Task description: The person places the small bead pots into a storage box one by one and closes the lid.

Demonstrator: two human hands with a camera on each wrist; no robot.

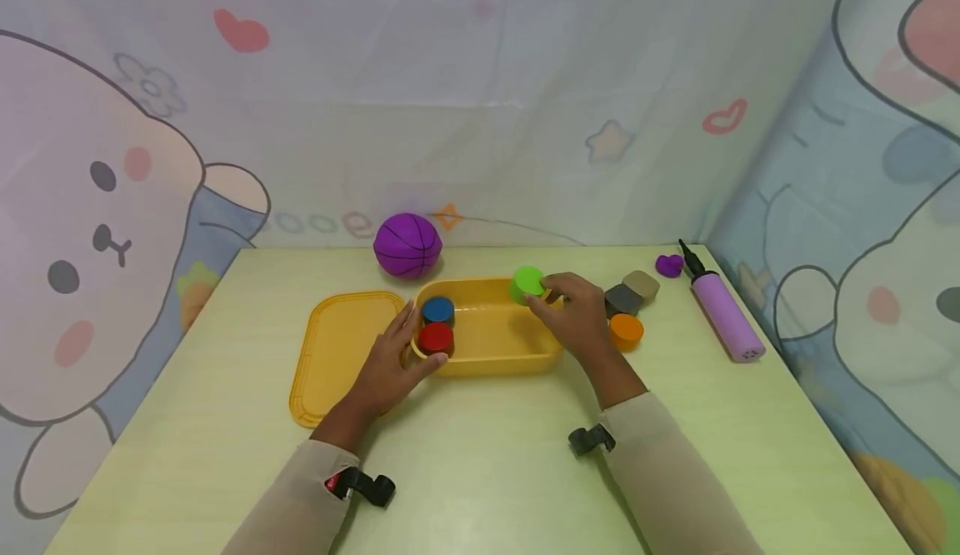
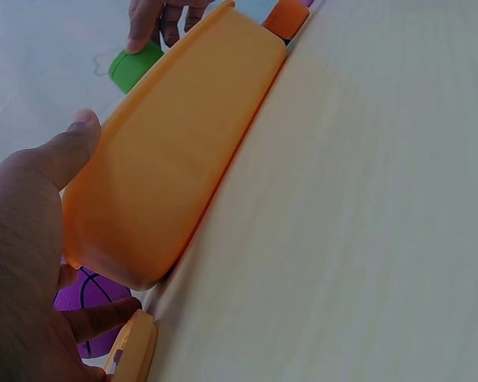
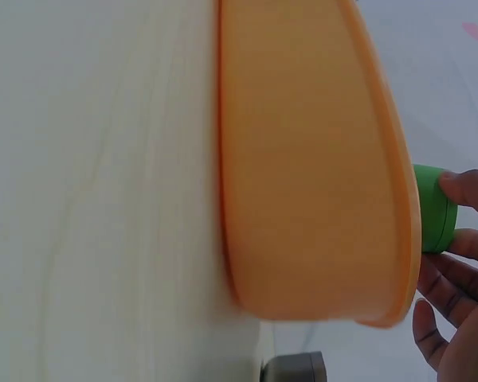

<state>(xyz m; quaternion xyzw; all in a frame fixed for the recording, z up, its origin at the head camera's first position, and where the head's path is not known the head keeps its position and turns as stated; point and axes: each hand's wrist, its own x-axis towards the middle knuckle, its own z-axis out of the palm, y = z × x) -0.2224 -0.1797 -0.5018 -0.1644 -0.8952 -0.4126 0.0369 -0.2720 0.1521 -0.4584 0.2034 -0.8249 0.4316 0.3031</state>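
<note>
A yellow bin (image 1: 498, 363) stands on the table, with a blue round piece (image 1: 438, 311) and a red one (image 1: 436, 339) inside its left end. My right hand (image 1: 577, 315) pinches a green round piece (image 1: 527, 284) between thumb and fingers over the bin's right back part; the right wrist view shows the green piece (image 3: 432, 208) above the rim. My left hand (image 1: 386, 369) lies along the bin's left end, thumb at the front rim near the red piece, fingers extended. In the left wrist view the left thumb touches the bin's wall (image 2: 159, 151).
A yellow lid (image 1: 337, 355) lies left of the bin. Behind stands a purple ball (image 1: 407, 246). Right of the bin are an orange round piece (image 1: 626, 332), a grey piece (image 1: 622, 299) and a tan piece (image 1: 642, 285). Farther right lie a purple heart-like item (image 1: 669, 266) and a pump (image 1: 726, 315).
</note>
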